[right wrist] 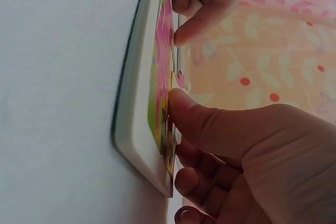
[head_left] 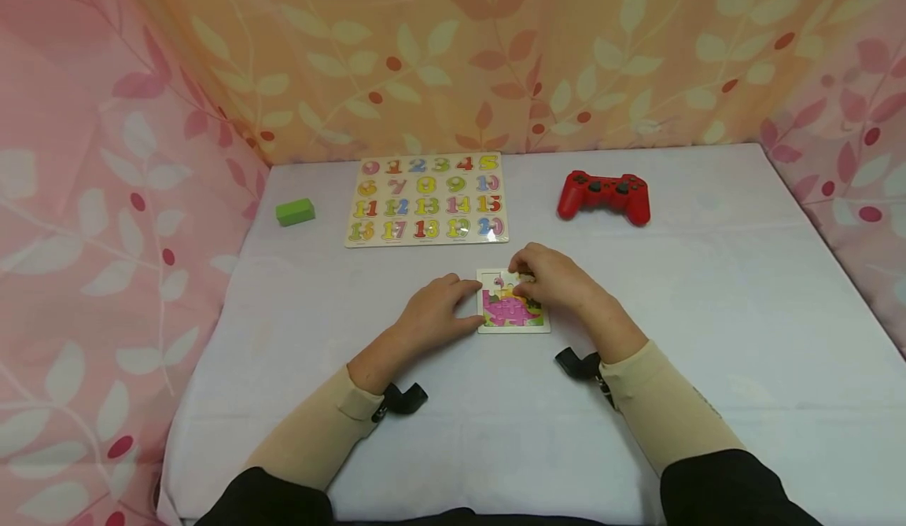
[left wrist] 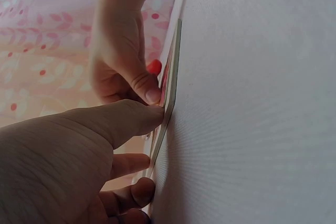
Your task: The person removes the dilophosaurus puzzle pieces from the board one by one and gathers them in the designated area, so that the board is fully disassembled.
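Observation:
A small jigsaw puzzle [head_left: 511, 311] with a pink dinosaur lies flat in a white-edged tray in the middle of the table. My left hand [head_left: 440, 310] rests at the tray's left side, thumb near the lower corner and forefinger near the upper one. In the left wrist view, its thumb [left wrist: 139, 116] lies on the tray's edge. At the upper right of the puzzle, my right hand [head_left: 554, 277] pinches a puzzle piece, mostly hidden by the fingers. The right wrist view shows that hand's thumb [right wrist: 191, 111] over the picture with the other fingers curled behind.
Behind the puzzle lies a number board [head_left: 427, 199] with colourful numerals. A green block [head_left: 295, 212] sits at the far left, a red game controller [head_left: 604, 196] at the back right. Floral curtains [head_left: 453, 54] border the white-covered table [head_left: 708, 314] behind and at the sides.

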Available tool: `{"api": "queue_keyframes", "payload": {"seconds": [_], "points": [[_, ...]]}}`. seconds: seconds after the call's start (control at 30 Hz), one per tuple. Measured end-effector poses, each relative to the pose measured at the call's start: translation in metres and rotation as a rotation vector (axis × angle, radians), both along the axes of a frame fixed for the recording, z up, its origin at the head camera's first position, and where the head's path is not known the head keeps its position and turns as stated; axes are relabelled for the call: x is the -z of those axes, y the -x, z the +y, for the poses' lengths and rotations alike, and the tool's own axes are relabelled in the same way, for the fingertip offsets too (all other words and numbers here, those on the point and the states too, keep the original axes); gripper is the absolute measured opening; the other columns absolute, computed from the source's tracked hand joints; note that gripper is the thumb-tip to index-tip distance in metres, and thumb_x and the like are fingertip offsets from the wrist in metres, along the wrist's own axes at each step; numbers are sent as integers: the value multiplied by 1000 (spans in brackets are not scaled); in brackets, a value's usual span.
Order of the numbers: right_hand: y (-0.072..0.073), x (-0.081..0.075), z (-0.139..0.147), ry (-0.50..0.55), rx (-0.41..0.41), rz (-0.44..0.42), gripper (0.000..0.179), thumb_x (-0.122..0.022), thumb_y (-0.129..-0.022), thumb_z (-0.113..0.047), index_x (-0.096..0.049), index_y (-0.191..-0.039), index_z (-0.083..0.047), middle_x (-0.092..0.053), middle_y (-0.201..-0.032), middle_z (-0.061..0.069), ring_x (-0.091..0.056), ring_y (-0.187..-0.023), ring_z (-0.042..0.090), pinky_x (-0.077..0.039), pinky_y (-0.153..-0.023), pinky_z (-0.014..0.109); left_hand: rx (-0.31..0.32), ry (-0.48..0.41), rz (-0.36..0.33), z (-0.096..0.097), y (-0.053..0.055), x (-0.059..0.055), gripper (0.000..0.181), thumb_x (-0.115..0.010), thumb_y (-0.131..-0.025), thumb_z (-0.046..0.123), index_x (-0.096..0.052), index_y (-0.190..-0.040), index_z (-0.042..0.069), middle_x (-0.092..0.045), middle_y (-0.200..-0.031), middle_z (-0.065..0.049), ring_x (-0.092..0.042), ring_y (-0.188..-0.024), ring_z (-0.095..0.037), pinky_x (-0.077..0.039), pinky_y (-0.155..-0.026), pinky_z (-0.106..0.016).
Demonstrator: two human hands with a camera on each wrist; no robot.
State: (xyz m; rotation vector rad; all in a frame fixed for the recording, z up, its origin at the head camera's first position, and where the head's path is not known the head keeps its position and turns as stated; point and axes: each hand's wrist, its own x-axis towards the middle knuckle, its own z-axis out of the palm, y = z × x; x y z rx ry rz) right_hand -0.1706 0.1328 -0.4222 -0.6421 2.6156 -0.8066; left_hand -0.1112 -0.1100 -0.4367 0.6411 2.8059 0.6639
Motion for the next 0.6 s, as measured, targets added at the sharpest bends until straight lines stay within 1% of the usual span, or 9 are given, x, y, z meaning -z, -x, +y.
{"api": "queue_keyframes", "payload": {"seconds": [0.2, 0.33, 0.47, 0.6], "points": [[3, 3, 3, 24, -1, 13, 33, -83, -88, -15, -69, -115, -5, -64, -104, 7, -57, -96, 26, -48, -90, 44, 6, -5, 4, 0, 1, 2, 59, -76, -91, 42, -62, -142, 14, -60, -104, 2, -51, -86, -15, -44, -72, -32], [4, 4, 4, 27, -18, 37, 36, -83, -87, -15, -71, -120, -4, -64, -107, 6, -57, -96, 25, -48, -90, 44, 7, -8, 1, 0, 1, 1, 59, -76, -91, 42, -62, -142, 14, -60, -104, 1, -51, -86, -15, -44, -72, -32], [3, 4, 5, 32, -46, 65, 34, -83, -88, -15, -74, -119, -5, -65, -110, 6, -58, -98, 23, -48, -92, 43, 6, -5, -1, 0, 1, 1, 59, -76, -92, 42, -62, -142, 14, -60, -106, 1, -51, -87, -15, -44, -73, -32], [2, 4, 6, 54, -59, 67, 32, -82, -89, -14, -75, -119, -5, -64, -105, 4, -57, -95, 22, -48, -88, 40, 2, 2, -6, 0, 1, 2, 59, -76, -92, 42, -62, -142, 14, -61, -109, 0, -52, -89, -15, -45, -75, -32]]}}
